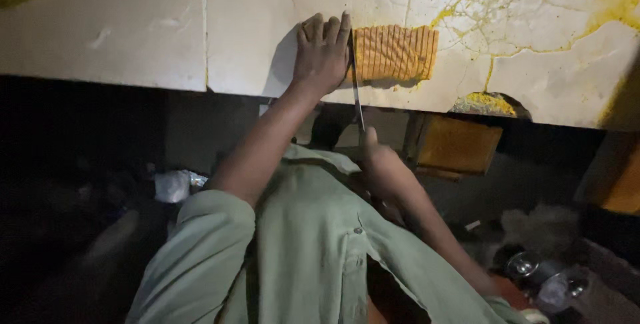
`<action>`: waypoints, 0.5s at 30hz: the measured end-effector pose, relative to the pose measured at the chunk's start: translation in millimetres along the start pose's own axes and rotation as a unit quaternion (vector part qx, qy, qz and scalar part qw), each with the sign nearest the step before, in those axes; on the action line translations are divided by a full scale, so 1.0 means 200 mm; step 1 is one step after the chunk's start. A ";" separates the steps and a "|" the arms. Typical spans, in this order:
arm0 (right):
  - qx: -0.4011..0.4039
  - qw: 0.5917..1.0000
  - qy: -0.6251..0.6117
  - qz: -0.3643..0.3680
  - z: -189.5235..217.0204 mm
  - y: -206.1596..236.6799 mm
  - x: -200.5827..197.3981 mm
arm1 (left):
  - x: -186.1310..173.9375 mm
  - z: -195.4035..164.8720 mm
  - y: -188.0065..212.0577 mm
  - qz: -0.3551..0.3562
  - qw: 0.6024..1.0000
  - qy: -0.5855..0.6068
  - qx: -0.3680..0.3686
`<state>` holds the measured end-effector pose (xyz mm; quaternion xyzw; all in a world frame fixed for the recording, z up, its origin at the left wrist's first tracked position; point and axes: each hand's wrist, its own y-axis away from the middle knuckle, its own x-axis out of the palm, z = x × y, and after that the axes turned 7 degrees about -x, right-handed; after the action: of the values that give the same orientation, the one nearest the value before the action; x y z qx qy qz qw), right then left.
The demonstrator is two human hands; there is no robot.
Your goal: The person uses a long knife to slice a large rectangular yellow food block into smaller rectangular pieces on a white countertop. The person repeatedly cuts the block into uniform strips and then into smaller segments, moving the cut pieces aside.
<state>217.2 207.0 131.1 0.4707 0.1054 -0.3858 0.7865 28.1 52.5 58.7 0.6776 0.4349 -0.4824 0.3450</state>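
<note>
Cracked and yellow-stained, a pale stone slab (267,44) fills the upper part of the head view, its front edge running above a dark space below. On this slab, close to that front edge, lies an orange block (395,53) scored with many parallel cuts (the slices stand together and none has fallen away).

Just left of the orange block, the left hand (322,55) lies palm down on the slab, fingers (331,31) pressed together and pointing away from the person, the forefinger side touching the block's left end. A thin knife (357,87) runs along that same left end, its blade standing between the hand and the block and reaching back over the slab's edge. The right hand (377,164) sits below the block, off the slab, closed around the knife's handle with the thumb up along it; the other fingers are too dark to tell apart.

Right of the block, yellow crumbs (485,102) sit in a chipped notch of the slab's edge. Below and to the right of the block, a yellow-brown box (457,145) shows in the shadow. The person's pale green shirt (313,251) fills the lower middle.
</note>
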 end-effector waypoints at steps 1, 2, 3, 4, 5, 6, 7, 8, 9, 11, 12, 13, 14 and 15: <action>-0.015 0.999 0.001 -0.035 0.01 -0.05 0.01 | -0.02 0.00 -0.01 0.017 1.000 -0.005 -0.006; -0.030 0.997 0.001 -0.069 0.02 -0.13 0.01 | -0.02 0.00 -0.01 0.035 0.999 -0.010 -0.014; -0.046 0.994 0.001 -0.103 0.05 -0.22 0.01 | -0.02 0.00 -0.01 0.035 0.999 -0.005 -0.013; -0.030 0.992 0.015 -0.121 0.08 -0.29 0.00 | -0.02 0.01 -0.02 0.032 0.999 0.001 -0.009; -0.013 0.990 0.030 -0.138 0.11 -0.33 -0.02 | 0.00 0.01 -0.02 0.030 0.999 0.009 -0.005; 0.005 0.987 0.046 -0.154 0.14 -0.37 -0.06 | 0.02 0.02 -0.01 0.027 1.000 0.012 -0.005; 0.010 0.990 0.036 -0.139 0.18 -0.40 -0.10 | 0.04 0.04 -0.01 0.016 1.000 0.016 -0.003; 0.013 0.991 0.029 -0.132 0.21 -0.42 -0.17 | 0.06 0.06 -0.02 -0.003 1.000 0.021 0.003; 0.014 0.992 0.024 -0.124 0.24 -0.42 -0.26 | 0.08 0.08 -0.02 -0.040 0.999 0.016 0.019; 0.103 0.986 -0.069 -0.113 0.33 -0.46 -0.41 | 0.13 0.11 -0.04 -0.093 0.995 0.004 0.038; 0.148 0.977 -0.118 -0.102 0.39 -0.48 -0.46 | 0.14 0.12 -0.05 -0.096 0.994 -0.032 0.036; 0.149 0.977 -0.117 -0.102 0.45 -0.51 -0.49 | 0.15 0.13 -0.06 -0.098 0.992 -0.068 0.036; 0.151 0.976 -0.117 -0.101 0.50 -0.51 -0.49 | 0.16 0.14 -0.05 -0.097 0.989 -0.104 0.035; 0.154 0.976 -0.116 -0.098 0.54 -0.48 -0.48 | 0.16 0.14 -0.05 -0.082 0.994 -0.068 0.036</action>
<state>61.9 141.5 176.3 0.5256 -0.0019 -0.5250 0.6694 13.8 40.2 20.3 0.6176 0.4465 -0.5693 0.3084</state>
